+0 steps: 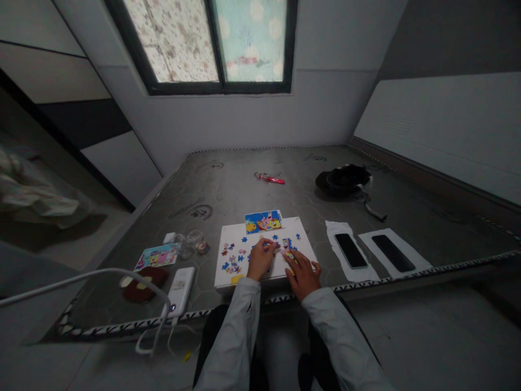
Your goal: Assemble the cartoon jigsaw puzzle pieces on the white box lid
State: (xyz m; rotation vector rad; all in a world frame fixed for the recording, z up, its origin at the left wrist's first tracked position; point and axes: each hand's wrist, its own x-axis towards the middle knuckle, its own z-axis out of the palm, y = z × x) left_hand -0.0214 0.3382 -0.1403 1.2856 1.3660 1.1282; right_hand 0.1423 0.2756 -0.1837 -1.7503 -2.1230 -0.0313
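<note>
A white box (228,239) lies flat with several loose jigsaw pieces (233,267) scattered over its left half. My left hand (261,259) is over the middle of the box, thumb and forefinger pinched on a small dark puzzle piece (277,245). Close to its right, my right hand (303,274) rests with fingers stretched out on a small joined puzzle section (287,244), partly covering it. A colourful cartoon picture card (264,222) lies at the box's far edge. What lies beneath my fingers is hidden.
Left of the box are clear plastic containers (195,237), a cartoon sheet (157,256), a brown round object (144,285) and a white power bank (181,291) with a cable. Two phones (350,251) lie on white paper at right. Farther back are a red-handled item (272,179) and dark cap (344,180).
</note>
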